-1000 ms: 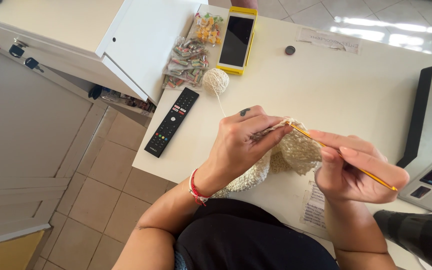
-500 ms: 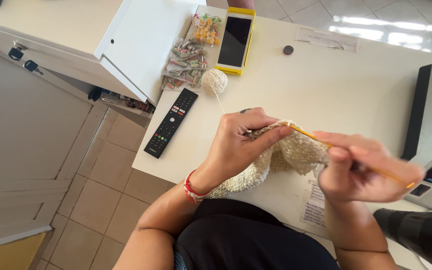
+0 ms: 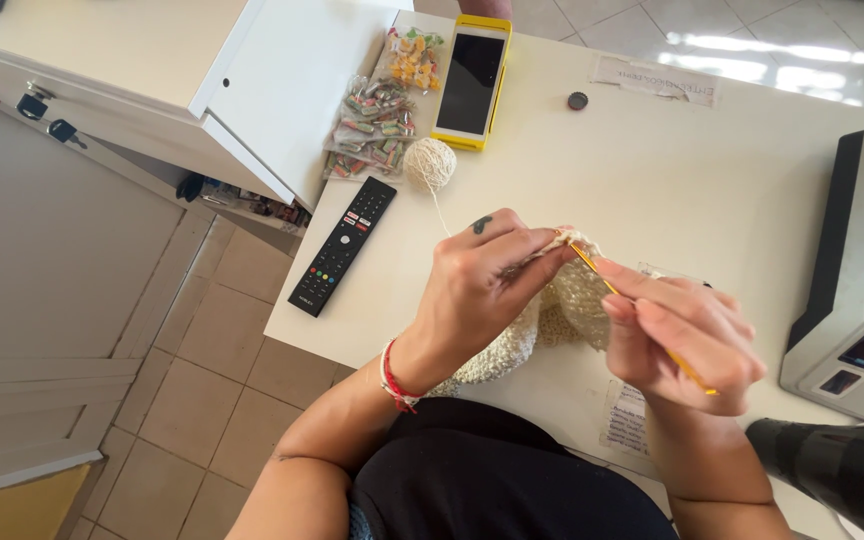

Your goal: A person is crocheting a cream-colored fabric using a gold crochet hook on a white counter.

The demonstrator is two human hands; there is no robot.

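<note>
1. Head view looks down on a white counter [image 3: 712,190] where two bare hands work a piece of cream crochet [image 3: 562,310].
2. The left hand [image 3: 477,285] is clenched on the crochet, pinching its top edge between thumb and fingers; a red band sits on that wrist.
3. The right hand [image 3: 687,335] grasps a yellow hook [image 3: 642,325] like a pencil, its tip meeting the crochet just by the left fingertips.
4. The crochet lies at the near edge of the counter, between the two hands, part of it hidden under the left palm.
5. A strand runs from the work to a small yarn ball [image 3: 429,164] farther back on the counter.
6. Left of the ball lies a black remote [image 3: 342,245], near the left edge.
7. Beyond the ball sit clear bags of sweets [image 3: 377,115] and, just right of them, a phone in a yellow case [image 3: 472,80].
8. A small dark cap [image 3: 578,100] rests far back, near a paper label [image 3: 657,80].
9. A grey machine [image 3: 852,280] stands at the right edge.
</note>
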